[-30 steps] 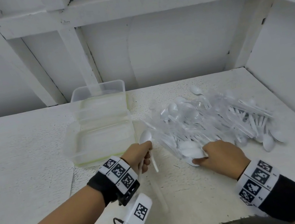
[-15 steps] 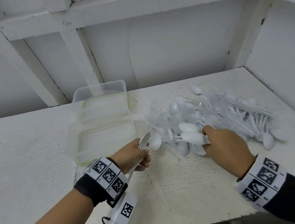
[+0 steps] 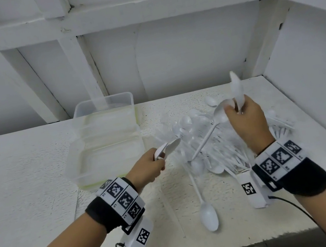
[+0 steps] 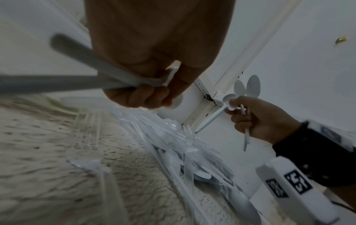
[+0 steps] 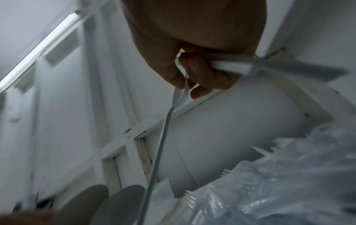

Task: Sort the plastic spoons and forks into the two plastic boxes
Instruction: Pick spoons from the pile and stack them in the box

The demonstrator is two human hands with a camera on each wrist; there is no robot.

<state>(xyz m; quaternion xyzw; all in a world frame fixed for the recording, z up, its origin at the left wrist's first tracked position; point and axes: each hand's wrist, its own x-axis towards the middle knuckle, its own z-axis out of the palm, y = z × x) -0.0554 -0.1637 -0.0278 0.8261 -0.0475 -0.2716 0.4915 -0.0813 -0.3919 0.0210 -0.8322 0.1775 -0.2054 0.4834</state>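
Right, L hand clenches two spoons near the boxes, R hand grips three more above the pile; they look light, stiff, slick plastic, so prob. best pinched mid-handle w/ bowls aligned.

white table against white framed wall.

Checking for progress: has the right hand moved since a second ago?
Yes. The right hand rose from the pile's near edge toward the back wall, gripping spoons.
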